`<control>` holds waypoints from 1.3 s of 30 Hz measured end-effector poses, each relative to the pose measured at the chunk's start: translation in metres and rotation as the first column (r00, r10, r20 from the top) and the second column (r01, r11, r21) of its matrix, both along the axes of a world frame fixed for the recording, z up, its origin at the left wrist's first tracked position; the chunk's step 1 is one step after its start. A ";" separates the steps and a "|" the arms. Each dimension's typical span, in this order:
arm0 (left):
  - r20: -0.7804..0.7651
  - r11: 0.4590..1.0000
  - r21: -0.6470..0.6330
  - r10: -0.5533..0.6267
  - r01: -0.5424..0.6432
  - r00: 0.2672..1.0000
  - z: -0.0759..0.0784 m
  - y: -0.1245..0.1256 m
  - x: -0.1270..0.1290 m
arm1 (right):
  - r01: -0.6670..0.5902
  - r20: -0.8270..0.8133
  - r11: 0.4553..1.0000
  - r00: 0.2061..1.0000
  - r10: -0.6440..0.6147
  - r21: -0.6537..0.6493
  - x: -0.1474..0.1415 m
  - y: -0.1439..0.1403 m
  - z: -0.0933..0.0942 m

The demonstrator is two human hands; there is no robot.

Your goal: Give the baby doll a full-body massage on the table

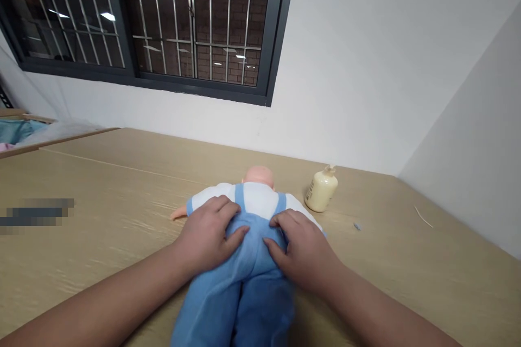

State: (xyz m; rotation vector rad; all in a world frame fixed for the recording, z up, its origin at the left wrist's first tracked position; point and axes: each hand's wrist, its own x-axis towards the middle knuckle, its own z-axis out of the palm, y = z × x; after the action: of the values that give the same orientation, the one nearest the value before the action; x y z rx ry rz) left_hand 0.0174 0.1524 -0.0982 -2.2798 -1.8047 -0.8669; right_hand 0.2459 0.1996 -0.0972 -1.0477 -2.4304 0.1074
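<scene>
A baby doll in a white shirt and blue overalls lies stretched out on the table, its bald head at the far end and its legs toward me. No face shows on it; the back of the head seems to be up. My left hand grips the overalls at the left side of the body, fingers curled and thumb near the middle. On the other side, my right hand holds the body the same way, its fingertips on the blue cloth below the strap. The doll's right-side forearm is mostly hidden.
Beyond the doll to the right stands a cream pump bottle. A small blue-grey scrap and a thin pale strip lie farther right. A blurred-out dark item is at left. A wall with a barred window closes the back.
</scene>
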 end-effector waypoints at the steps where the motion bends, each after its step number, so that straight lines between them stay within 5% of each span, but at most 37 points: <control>1: 0.008 0.997 0.005 -0.072 0.072 0.997 -0.002 -0.001 0.002 | -0.058 -0.030 0.998 0.998 0.058 0.019 -0.001 -0.002 -0.002; 8: 0.180 0.969 -0.057 -0.229 0.242 0.957 -0.013 -0.003 0.011 | -0.167 -0.009 0.981 0.986 0.167 -0.096 -0.005 -0.006 -0.007; 14: 0.210 0.946 -0.213 -0.199 0.244 0.957 -0.005 0.003 0.015 | -0.227 -0.017 0.957 0.974 0.227 -0.180 -0.007 0.002 -0.010; 23: 0.025 0.978 0.082 -0.196 0.193 0.980 -0.014 -0.002 0.024 | -0.097 -0.022 0.976 0.994 0.103 0.194 -0.011 -0.004 -0.027; 31: 0.248 0.956 -0.193 -0.170 0.220 0.954 0.000 0.013 0.019 | -0.115 -0.118 0.989 0.988 0.103 -0.097 -0.009 0.013 -0.015; 34: 0.160 0.974 -0.129 -0.163 0.184 0.974 -0.004 0.010 0.021 | -0.107 -0.130 0.992 0.987 0.099 -0.062 -0.010 0.014 -0.017; 39: -0.029 0.974 0.093 -0.206 0.208 0.978 -0.017 0.001 0.026 | -0.118 -0.085 0.978 0.987 0.135 0.172 -0.012 0.007 -0.028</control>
State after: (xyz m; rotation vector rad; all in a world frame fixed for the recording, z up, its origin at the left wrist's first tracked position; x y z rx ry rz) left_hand 0.0432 0.1536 -0.1153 -2.4367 -1.5021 -0.9363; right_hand 0.2340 0.2061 -0.1249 -0.7963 -2.3712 -0.0028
